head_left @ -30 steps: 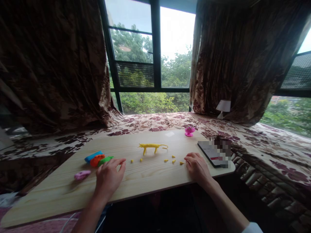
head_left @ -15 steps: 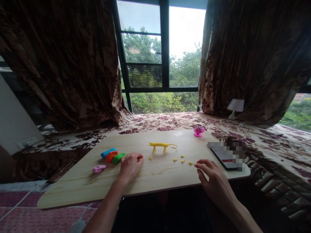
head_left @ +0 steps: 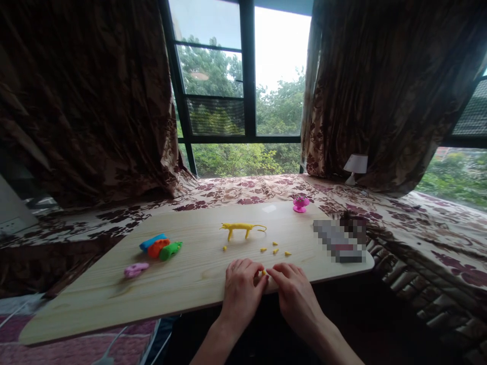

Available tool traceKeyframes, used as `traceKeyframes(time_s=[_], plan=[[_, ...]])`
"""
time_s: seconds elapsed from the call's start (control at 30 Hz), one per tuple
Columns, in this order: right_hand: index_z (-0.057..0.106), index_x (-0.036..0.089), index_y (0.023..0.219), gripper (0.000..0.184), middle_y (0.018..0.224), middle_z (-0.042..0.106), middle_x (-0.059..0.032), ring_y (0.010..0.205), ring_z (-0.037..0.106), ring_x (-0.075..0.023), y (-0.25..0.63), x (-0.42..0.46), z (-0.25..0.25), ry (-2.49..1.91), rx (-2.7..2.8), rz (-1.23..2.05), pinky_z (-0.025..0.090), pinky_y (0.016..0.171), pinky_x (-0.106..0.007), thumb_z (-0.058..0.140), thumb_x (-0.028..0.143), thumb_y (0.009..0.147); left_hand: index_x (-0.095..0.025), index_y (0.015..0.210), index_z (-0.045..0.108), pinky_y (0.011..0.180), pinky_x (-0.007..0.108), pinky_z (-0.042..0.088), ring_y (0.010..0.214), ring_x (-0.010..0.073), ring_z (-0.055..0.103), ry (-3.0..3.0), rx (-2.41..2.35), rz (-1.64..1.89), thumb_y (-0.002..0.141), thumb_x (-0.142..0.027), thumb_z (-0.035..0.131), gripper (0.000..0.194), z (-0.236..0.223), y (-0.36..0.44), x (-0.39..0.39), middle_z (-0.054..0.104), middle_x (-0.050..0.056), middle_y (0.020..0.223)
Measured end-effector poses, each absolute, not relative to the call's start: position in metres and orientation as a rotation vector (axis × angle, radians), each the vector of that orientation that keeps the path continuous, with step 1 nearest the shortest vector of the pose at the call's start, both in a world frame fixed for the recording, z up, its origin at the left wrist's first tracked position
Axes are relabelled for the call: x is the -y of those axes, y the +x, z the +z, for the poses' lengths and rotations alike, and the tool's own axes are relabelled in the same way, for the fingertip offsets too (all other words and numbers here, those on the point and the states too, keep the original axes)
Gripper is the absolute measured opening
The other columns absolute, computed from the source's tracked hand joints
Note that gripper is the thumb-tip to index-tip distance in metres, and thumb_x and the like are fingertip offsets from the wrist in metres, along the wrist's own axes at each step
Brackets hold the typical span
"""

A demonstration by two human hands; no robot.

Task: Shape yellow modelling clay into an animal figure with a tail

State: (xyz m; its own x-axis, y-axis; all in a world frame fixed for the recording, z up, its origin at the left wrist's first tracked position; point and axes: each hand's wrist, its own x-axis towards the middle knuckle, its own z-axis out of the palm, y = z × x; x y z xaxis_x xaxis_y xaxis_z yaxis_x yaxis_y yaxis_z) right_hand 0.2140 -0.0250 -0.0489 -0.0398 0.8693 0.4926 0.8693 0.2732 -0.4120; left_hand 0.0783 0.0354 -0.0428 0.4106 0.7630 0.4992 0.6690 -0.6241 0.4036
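My left hand [head_left: 243, 285] pinches a small piece of yellow modelling clay [head_left: 264, 272] between thumb and fingers, near the table's front edge. Close against it on the right is my right hand [head_left: 296, 291], its fingers curled together with the tips beside that piece. What the right fingers grip is hidden. Beyond the hands stands a yellow clay animal [head_left: 239, 226] with a long body, legs and a curling tail. Several small yellow clay cones [head_left: 275, 251] lie to the right in front of it. A tiny yellow clay bit [head_left: 224, 248] sits below its head.
On the left of the wooden table [head_left: 190, 284] lie blue clay [head_left: 151, 241], orange clay [head_left: 157, 248], green clay [head_left: 171, 250] and a pink clay lump [head_left: 136, 269]. A magenta clay piece [head_left: 300, 204] stands at the back right. A blurred, phone-like device [head_left: 340, 243] lies at the right.
My hands have come together at the front edge, the left moving right from beside the green clay and the right moving left. A yellow clay piece now shows in the left fingers. The view has shifted right.
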Motion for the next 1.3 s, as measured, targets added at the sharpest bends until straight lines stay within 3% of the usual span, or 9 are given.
traceKeyframes(time_s=[0.3, 0.87, 1.13, 1.3], plan=[[0.059, 0.027, 0.107, 0.035, 0.099, 0.057, -0.0031, 0.095, 0.046, -0.0194, 0.209, 0.018, -0.050, -1.653, 1.955, -0.040, 0.033, 0.084, -0.030, 0.047, 0.007, 0.080, -0.025, 0.091, 0.061, 0.088, 0.039, 0.037, 0.090, 0.0204, 0.054, 2.502, -1.270, 1.076, 0.079, -0.022, 0.052, 0.015, -0.046, 0.046, -0.036, 0.063, 0.001, 0.087], [0.059, 0.023, 0.107, 0.032, 0.105, 0.056, -0.0069, 0.102, 0.043, -0.0233, 0.200, 0.014, -0.039, -1.746, 2.046, -0.199, 0.032, 0.086, -0.034, 0.048, 0.009, 0.080, -0.026, 0.094, 0.061, 0.097, 0.046, 0.029, 0.095, 0.0219, 0.054, 2.567, -1.417, 1.150, 0.084, -0.028, 0.046, 0.018, -0.061, 0.018, -0.025, 0.062, 0.003, 0.096], [0.052, 0.024, 0.119, 0.045, 0.113, 0.053, -0.0066, 0.108, 0.041, -0.0239, 0.202, 0.031, -0.048, -1.726, 2.072, -0.188, 0.029, 0.093, -0.036, 0.048, 0.006, 0.078, -0.025, 0.093, 0.061, 0.097, 0.046, 0.030, 0.095, 0.0217, 0.054, 2.583, -1.434, 1.128, 0.084, -0.028, 0.046, 0.018, -0.062, 0.018, -0.024, 0.061, 0.004, 0.095], [0.058, 0.022, 0.109, 0.034, 0.111, 0.055, -0.0070, 0.107, 0.041, -0.0238, 0.200, 0.014, -0.041, -1.743, 2.042, -0.199, 0.032, 0.089, -0.035, 0.047, 0.008, 0.080, -0.026, 0.092, 0.061, 0.097, 0.046, 0.029, 0.095, 0.0217, 0.054, 2.586, -1.421, 1.118, 0.084, -0.028, 0.046, 0.017, -0.060, 0.017, -0.024, 0.061, 0.003, 0.095]])
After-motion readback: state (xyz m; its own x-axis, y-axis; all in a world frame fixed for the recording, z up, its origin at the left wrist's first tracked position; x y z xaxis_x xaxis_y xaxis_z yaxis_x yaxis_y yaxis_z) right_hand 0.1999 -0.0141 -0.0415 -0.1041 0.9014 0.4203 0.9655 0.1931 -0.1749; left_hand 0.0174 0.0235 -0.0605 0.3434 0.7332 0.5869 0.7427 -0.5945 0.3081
